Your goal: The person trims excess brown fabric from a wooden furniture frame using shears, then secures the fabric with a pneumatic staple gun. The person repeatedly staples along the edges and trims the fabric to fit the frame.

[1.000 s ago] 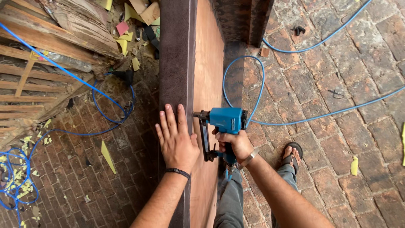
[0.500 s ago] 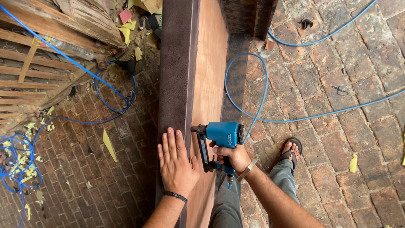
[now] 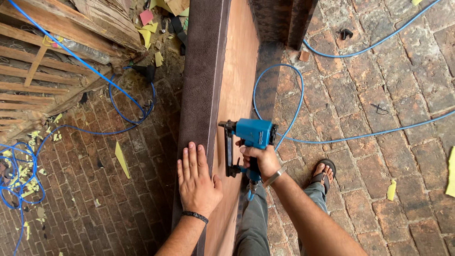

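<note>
My left hand lies flat, fingers together, on the dark brown covering that wraps the top edge of an upright plywood panel. My right hand grips the handle of a blue pneumatic staple gun. The gun's black nose touches the plywood face just right of the covering's edge, close above my left thumb. A blue air hose runs from the gun's base and loops over the brick floor.
A wooden slatted frame stands at the left, with tangled blue hose and yellow foam scraps around it. My sandalled foot rests on the brick floor at the right. A dark upholstered piece stands at the top.
Both hands and the staple gun have shifted slightly down the panel toward me. The left hand stays flat on the covering and the grip on the gun is unchanged.
</note>
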